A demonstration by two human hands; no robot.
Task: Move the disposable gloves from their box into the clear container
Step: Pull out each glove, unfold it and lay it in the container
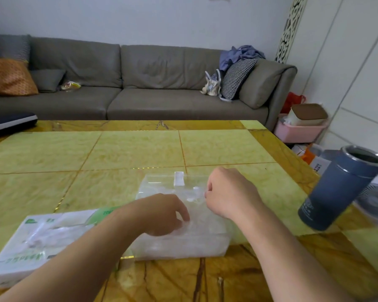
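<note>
Table (pixel 140 149) carries box (pixel 37 240) beside container (pixel 183 243), where gloves (pixel 196 216) lie under my left hand (pixel 162 214), fingers curled pressing them, right hand (pixel 229 192) pinching film; slack film may spring out.

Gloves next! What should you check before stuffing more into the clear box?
1. Container flat on the table: ok.
2. Lid up, out of the way: ok.
3. Left hand down in the gloves: ok.
4. Right hand, fingers curled at the far rim; what it pinches: cannot tell.
5. Glove box close by on the left: ok.
6. Gloves left in that box: cannot tell.
</note>
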